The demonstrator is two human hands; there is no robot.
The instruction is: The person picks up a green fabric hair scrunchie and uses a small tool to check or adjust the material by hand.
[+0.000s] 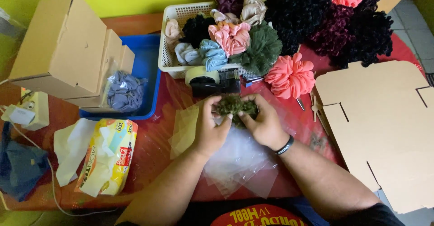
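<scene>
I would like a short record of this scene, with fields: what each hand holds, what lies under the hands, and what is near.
left hand: grips the dark green scrunchie
right hand: grips the same scrunchie from the other side
under the hands: clear plastic bags on the red table
behind: tape dispenser, white basket of scrunchies
to the right: flat cardboard sheet
to the left: tissue pack, blue tray

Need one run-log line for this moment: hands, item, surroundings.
left hand: grips green scrunchie | right hand: grips same scrunchie | under: clear bags | behind: tape dispenser, white basket
</scene>
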